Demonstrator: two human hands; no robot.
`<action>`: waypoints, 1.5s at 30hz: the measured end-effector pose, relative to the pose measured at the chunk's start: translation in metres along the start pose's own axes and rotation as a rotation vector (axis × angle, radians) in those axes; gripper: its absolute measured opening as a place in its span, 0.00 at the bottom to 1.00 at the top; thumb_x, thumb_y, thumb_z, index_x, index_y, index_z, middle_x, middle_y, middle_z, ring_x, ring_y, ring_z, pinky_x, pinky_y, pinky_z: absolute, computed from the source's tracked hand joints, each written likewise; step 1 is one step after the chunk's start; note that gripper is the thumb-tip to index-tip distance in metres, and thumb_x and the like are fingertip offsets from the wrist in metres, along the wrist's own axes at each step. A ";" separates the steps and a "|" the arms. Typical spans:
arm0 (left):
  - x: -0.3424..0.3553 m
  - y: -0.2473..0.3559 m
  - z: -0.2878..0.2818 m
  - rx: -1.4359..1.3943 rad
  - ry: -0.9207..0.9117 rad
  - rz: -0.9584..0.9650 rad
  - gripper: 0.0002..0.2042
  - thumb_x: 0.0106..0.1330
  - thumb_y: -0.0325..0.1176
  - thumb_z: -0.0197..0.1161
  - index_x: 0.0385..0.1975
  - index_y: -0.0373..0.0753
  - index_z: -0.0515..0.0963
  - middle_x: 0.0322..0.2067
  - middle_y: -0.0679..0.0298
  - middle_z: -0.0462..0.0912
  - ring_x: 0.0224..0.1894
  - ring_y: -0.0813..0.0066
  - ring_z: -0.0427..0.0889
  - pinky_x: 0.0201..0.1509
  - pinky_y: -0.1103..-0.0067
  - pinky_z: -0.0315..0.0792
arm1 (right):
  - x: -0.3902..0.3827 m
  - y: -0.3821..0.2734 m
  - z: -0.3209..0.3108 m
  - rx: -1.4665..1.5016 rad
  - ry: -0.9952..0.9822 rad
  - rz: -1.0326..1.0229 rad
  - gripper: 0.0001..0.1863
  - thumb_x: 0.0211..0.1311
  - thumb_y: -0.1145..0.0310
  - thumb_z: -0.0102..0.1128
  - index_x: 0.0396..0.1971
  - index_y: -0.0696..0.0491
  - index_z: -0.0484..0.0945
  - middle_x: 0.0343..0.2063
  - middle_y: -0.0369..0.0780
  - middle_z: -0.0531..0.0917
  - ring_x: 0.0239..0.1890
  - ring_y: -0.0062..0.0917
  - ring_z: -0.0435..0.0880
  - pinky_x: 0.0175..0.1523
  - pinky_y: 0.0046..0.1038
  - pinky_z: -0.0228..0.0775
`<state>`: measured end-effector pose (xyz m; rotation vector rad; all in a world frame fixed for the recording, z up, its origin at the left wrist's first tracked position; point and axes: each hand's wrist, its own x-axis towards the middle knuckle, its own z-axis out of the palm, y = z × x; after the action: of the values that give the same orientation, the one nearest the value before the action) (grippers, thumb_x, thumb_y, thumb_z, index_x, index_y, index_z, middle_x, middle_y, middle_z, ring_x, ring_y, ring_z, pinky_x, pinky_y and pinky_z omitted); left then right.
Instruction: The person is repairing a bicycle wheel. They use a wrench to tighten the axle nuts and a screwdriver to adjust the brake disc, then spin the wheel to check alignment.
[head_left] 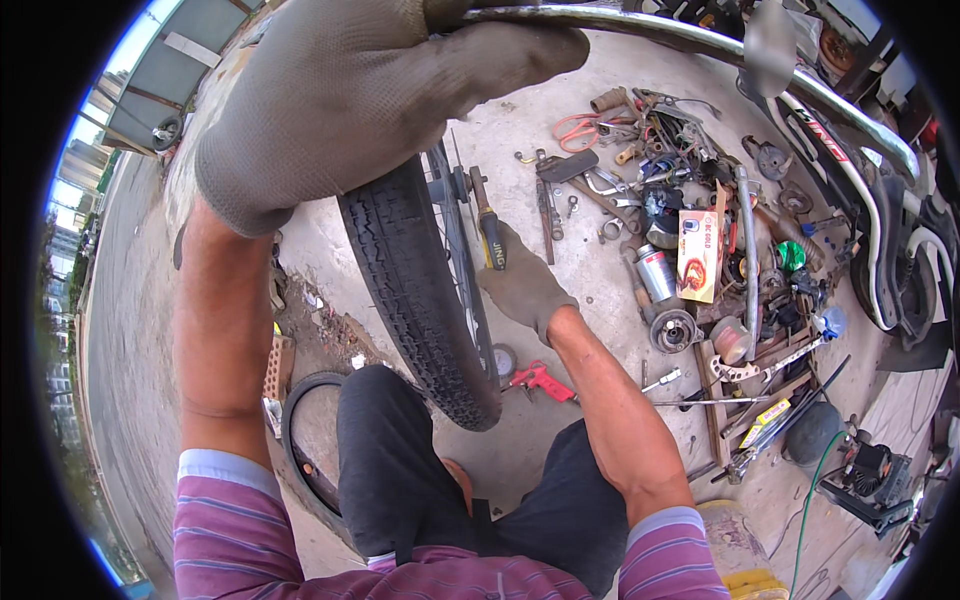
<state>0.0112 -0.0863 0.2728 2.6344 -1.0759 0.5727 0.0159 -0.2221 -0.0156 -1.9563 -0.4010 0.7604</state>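
Observation:
Both my hands wear grey-brown work gloves. Large at the top, my left hand closes round a silver metal bar, its thumb stretched along below it; the other fingers are partly cut off. Below it a wheel with a black knobbly tyre stands upright between my knees. On the wheel's right side, my right hand grips a hand tool with a black and yellow handle. The tool's metal end meets the area of the axle and spokes; the exact contact is unclear.
Spanners, pliers, cans and a box are heaped at the right. A red air gun lies near my right knee. A loose tyre lies by my left leg. A motorcycle stands far right, near a green hose.

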 end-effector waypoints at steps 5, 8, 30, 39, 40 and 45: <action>0.002 0.025 -0.010 0.090 -0.019 -0.125 0.12 0.71 0.37 0.67 0.37 0.34 0.88 0.31 0.58 0.87 0.32 0.69 0.86 0.34 0.76 0.79 | -0.002 -0.001 0.008 0.126 0.053 0.006 0.46 0.57 0.67 0.58 0.77 0.59 0.55 0.54 0.59 0.82 0.58 0.49 0.83 0.65 0.38 0.72; 0.000 0.022 -0.005 0.007 0.024 -0.203 0.12 0.71 0.38 0.68 0.37 0.34 0.88 0.31 0.59 0.86 0.31 0.68 0.85 0.34 0.76 0.78 | 0.000 0.009 0.009 0.131 0.007 0.051 0.46 0.56 0.68 0.58 0.78 0.59 0.54 0.55 0.58 0.82 0.57 0.47 0.84 0.65 0.36 0.71; 0.005 0.026 0.019 -0.647 0.450 -0.100 0.17 0.79 0.40 0.54 0.45 0.28 0.78 0.32 0.54 0.84 0.36 0.62 0.85 0.48 0.66 0.80 | -0.006 0.014 -0.008 0.521 0.001 0.170 0.33 0.67 0.60 0.67 0.65 0.63 0.69 0.50 0.46 0.84 0.46 0.29 0.86 0.54 0.30 0.79; -0.169 0.014 0.062 -1.360 0.605 -0.610 0.22 0.82 0.43 0.49 0.56 0.27 0.78 0.31 0.57 0.87 0.30 0.71 0.86 0.36 0.79 0.77 | -0.004 0.029 -0.014 0.472 0.015 0.195 0.25 0.69 0.58 0.68 0.56 0.61 0.78 0.47 0.43 0.85 0.44 0.27 0.86 0.51 0.32 0.81; -0.194 0.014 0.081 -1.413 0.713 -0.737 0.23 0.83 0.45 0.49 0.56 0.27 0.77 0.29 0.58 0.86 0.29 0.73 0.84 0.37 0.81 0.76 | -0.006 0.031 -0.014 0.477 0.014 0.195 0.24 0.69 0.58 0.68 0.55 0.61 0.79 0.47 0.43 0.85 0.44 0.27 0.86 0.51 0.32 0.82; -0.275 -0.003 0.153 -1.146 0.428 -1.112 0.17 0.81 0.37 0.53 0.59 0.32 0.76 0.33 0.59 0.87 0.33 0.76 0.85 0.40 0.82 0.74 | -0.006 0.035 -0.013 0.530 0.009 0.143 0.26 0.69 0.55 0.69 0.55 0.61 0.82 0.43 0.40 0.85 0.37 0.25 0.85 0.43 0.30 0.83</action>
<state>-0.1259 0.0307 0.0146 1.5423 0.2655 0.1279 0.0184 -0.2507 -0.0394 -1.4963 -0.0403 0.8482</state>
